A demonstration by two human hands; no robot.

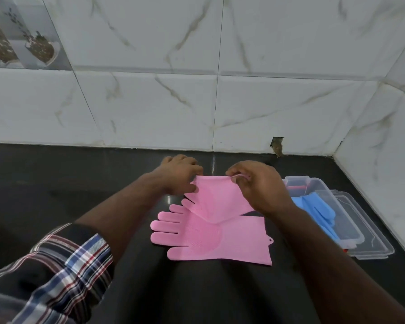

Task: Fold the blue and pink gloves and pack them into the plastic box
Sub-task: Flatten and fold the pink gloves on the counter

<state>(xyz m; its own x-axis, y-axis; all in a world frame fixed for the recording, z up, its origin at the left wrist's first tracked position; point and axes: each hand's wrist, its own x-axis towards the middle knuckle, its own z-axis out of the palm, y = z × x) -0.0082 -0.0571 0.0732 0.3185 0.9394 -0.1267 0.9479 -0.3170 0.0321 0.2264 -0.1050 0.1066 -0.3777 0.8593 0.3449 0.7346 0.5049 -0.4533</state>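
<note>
Already blue gloves (318,211) inside plastic box (351,232)

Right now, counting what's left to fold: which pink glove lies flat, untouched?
The near pink glove, spread flat; both hands lift the far pink glove.

held pink glove (214,202): lifted by its cuff edge, hanging tilted, fingers at 8 o'clock, lower edge overlapping the flat one
flat pink glove (211,237): flat on the counter, fingers at 9 o'clock, cuff at 3 o'clock
blue gloves (318,211): lying inside the box
box (351,226): clear plastic, open, at 3 o'clock of the pink gloves
</note>
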